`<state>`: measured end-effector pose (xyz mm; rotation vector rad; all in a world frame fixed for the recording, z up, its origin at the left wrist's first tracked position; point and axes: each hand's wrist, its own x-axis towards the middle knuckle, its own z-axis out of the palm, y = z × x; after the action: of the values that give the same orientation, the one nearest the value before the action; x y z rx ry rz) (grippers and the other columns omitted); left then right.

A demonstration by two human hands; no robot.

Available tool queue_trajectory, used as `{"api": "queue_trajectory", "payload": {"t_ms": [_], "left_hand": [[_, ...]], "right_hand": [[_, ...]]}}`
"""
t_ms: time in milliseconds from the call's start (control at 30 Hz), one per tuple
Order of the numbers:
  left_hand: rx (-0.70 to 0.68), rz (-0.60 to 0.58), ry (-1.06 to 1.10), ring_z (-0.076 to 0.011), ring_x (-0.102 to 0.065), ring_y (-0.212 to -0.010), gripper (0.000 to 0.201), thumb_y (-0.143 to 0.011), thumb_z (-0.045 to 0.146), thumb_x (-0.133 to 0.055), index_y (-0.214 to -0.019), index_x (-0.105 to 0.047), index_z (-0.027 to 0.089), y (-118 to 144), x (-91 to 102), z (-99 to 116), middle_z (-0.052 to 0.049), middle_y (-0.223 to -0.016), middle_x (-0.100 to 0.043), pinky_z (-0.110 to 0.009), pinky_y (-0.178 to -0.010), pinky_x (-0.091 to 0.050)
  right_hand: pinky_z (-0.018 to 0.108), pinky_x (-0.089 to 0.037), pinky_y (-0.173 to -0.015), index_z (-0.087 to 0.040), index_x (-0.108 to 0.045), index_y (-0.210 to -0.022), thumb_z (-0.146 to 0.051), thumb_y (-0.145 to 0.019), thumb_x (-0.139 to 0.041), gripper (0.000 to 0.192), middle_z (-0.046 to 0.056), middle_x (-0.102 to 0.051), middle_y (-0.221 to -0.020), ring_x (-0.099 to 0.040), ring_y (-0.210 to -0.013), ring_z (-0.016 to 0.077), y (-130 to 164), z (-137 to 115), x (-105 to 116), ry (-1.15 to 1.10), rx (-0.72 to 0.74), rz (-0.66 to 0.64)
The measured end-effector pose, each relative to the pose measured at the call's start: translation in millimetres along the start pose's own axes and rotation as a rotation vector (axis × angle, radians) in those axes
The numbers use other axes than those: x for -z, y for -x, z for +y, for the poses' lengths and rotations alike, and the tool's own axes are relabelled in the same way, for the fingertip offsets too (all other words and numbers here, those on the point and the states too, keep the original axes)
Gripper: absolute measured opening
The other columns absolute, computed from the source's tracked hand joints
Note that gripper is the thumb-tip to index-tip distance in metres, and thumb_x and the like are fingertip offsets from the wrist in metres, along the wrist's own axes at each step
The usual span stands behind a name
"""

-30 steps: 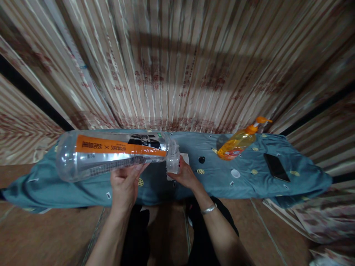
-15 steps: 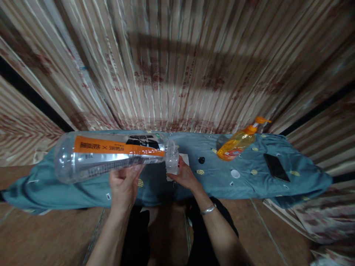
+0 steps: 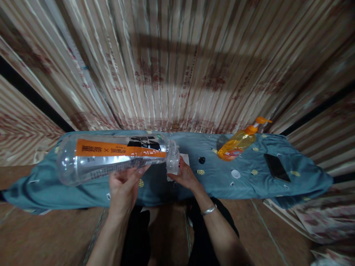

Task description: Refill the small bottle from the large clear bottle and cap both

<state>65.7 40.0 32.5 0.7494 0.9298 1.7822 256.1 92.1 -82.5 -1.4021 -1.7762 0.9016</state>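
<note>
Fingers point(image 3: 138, 170) of your left hand point(image 3: 124, 188) curl under the large clear plastic bottle with an orange label point(image 3: 111, 157), held nearly level; since a second ago its base has dipped slightly. Your right hand point(image 3: 185, 176) closes around the small clear plastic container point(image 3: 173, 162), which meets the bottle's mouth. Both hang over the desk draped in teal patterned cloth point(image 3: 83, 192), near an orange pump-top soap bottle point(image 3: 240, 143), a black phone point(image 3: 276, 167) and a white cap point(image 3: 235, 173). Striped curtains point(image 3: 177, 66) hang behind.
</note>
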Motion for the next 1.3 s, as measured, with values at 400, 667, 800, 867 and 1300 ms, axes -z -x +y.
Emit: {"api": "queue_trajectory", "payload": {"t_ms": [400, 667, 800, 867, 1300], "left_hand": [[-0.041, 0.008, -0.059, -0.0226, -0.076, -0.073, 0.038, -0.047, 0.033, -0.098, -0.069, -0.071, 0.019, -2.9, 1.6, -2.7, -0.003, -0.073, -0.077, -0.046, -0.083, -0.065], [-0.043, 0.038, -0.049, -0.0219, -0.076, -0.074, 0.044, -0.045, 0.034, -0.099, -0.078, -0.074, 0.019, -5.5, 4.5, -6.7, -0.002, -0.074, -0.077, -0.045, -0.084, -0.065], [-0.062, 0.028, -0.073, -0.0223, -0.076, -0.073, 0.039, -0.047, 0.036, -0.098, -0.070, -0.071, 0.019, -6.3, 5.7, -7.8, -0.001, -0.066, -0.074, -0.045, -0.081, -0.066], [-0.069, 0.026, -0.081, -0.0226, -0.076, -0.074, 0.038, -0.048, 0.036, -0.098, -0.068, -0.070, 0.018, -6.1, 5.7, -7.6, -0.001, -0.066, -0.074, -0.045, -0.081, -0.066], [-0.065, 0.054, -0.059, -0.0200, -0.073, -0.066, 0.041, -0.046, 0.033, -0.098, -0.068, -0.067, 0.018, -7.6, 6.1, -9.4, 0.000, -0.068, -0.073, -0.048, -0.081, -0.065]], "right_hand": [[0.050, -0.050, -0.107, -0.017, -0.035, -0.149, -0.025, -0.072, -0.082, 0.090, 0.015, -0.066, -0.132, -0.063, -0.125, 0.0316, 0.2, 0.6, -0.3, 0.012, 0.004, 0.005], [0.050, -0.050, -0.107, -0.019, -0.034, -0.148, -0.026, -0.072, -0.082, 0.091, 0.015, -0.064, -0.135, -0.064, -0.124, 0.0316, 0.3, 3.4, -1.0, 0.018, 0.039, 0.017], [0.050, -0.049, -0.108, -0.019, -0.034, -0.149, -0.028, -0.072, -0.082, 0.090, 0.015, -0.064, -0.134, -0.064, -0.123, 0.0317, 0.1, 3.9, -1.2, 0.019, 0.048, 0.011], [0.051, -0.049, -0.108, -0.019, -0.034, -0.149, -0.028, -0.072, -0.083, 0.091, 0.015, -0.064, -0.133, -0.064, -0.123, 0.0319, 0.0, 3.6, -1.6, 0.025, 0.041, 0.012], [0.050, -0.049, -0.109, -0.020, -0.036, -0.148, -0.027, -0.072, -0.082, 0.089, 0.014, -0.064, -0.134, -0.065, -0.121, 0.0309, 1.1, 3.8, -1.3, 0.014, 0.042, 0.012]]}}
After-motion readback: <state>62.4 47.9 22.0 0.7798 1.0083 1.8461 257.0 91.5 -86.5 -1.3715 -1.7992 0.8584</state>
